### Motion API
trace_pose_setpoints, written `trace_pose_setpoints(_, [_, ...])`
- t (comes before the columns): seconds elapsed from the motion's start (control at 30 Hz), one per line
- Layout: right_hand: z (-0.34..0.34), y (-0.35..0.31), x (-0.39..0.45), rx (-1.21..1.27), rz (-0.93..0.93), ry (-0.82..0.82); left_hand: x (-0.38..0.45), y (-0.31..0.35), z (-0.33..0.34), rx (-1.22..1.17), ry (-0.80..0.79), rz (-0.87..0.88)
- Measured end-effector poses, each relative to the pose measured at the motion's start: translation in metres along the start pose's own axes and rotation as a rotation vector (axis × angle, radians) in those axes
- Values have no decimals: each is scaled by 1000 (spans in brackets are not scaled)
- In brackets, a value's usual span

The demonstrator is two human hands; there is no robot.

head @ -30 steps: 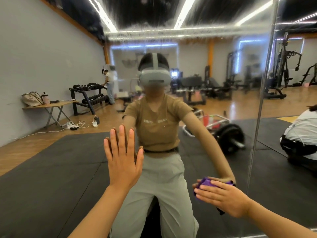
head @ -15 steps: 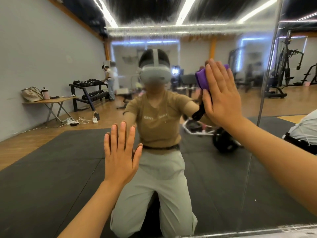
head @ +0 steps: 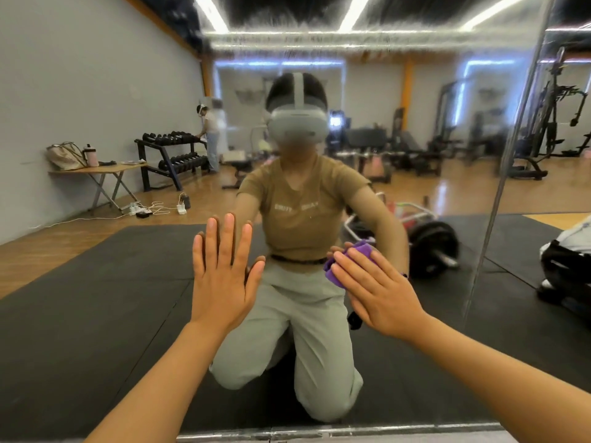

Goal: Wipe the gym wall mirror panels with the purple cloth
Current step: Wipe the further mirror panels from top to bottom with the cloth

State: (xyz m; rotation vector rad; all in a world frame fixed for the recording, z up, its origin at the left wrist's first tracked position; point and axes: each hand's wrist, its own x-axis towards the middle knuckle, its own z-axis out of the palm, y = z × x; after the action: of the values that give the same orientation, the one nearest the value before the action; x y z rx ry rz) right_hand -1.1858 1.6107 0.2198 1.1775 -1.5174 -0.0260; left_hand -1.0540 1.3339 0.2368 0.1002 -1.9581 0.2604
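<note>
The cloth [head: 350, 262] under the right hand [head: 379, 290] is plain purple. Reflected in the mirror [head: 96, 91], the kneeling person wears an olive-brown shirt [head: 300, 212] with small pale lettering, light grey trousers [head: 307, 318] and a grey headset [head: 297, 127]. The floor mat [head: 80, 298] is black, the floor [head: 48, 244] beyond it warm wood-brown, the wall [head: 80, 75] pale grey, the dumbbell rack [head: 172, 155] black, the folding tabletop [head: 105, 169] light wood

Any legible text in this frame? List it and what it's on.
None fully legible.
Brown T-shirt reflected in the mirror panel: two short white words across the chest, mirror-reversed and too blurred to read.
Pink bottle on the folding table: no readable label.
Purple cloth under the right hand: no print visible.
</note>
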Motion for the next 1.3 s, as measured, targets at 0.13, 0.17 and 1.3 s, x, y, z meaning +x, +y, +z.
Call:
trace_pose_setpoints(0.13, [2,-3,-3,48,37,13,0,-3,-3,21,-36,-2])
trace_pose_setpoints(0.17, [3,-4,-2,60,46,21,0,-4,-3,28,-39,0])
trace_pose_setpoints(1.3, [9,-41,-3,64,239,43,-54,5,14,-185,50,-169])
